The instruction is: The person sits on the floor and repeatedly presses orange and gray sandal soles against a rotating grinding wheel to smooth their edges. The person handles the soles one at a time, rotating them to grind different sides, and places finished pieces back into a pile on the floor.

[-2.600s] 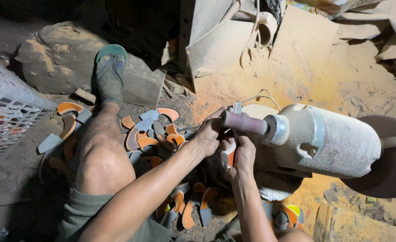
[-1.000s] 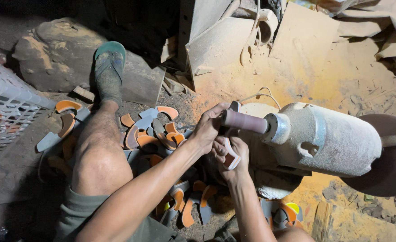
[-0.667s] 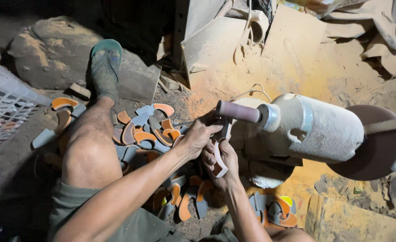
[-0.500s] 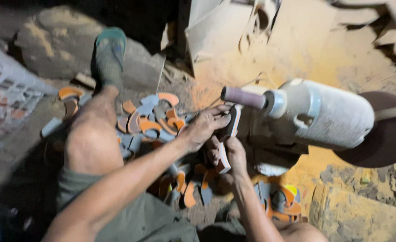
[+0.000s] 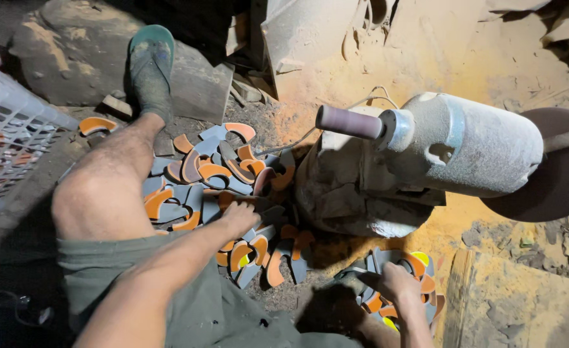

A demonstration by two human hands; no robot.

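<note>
My left hand (image 5: 239,216) reaches down into a heap of curved orange-and-grey pieces (image 5: 213,174) on the ground beside my bare knee; its fingers are curled onto the pieces, and I cannot tell if it grips one. My right hand (image 5: 397,283) is low at the right, fingers closed on a grey curved piece (image 5: 360,278) over a second small heap (image 5: 419,267). Above both hands a pinkish sanding spindle (image 5: 349,122) sticks out left from a dusty grey motor (image 5: 464,145). Neither hand touches the spindle.
A dark round disc (image 5: 558,171) sits on the motor's right end. A white plastic crate (image 5: 7,142) stands at the left. My foot in a green sandal (image 5: 150,67) rests against a stone block (image 5: 200,90). Orange dust coats the ground and the wall behind.
Both hands have dropped away from the spindle, where they held a piece against it. The left went to the left heap, the right went down to the right heap.
</note>
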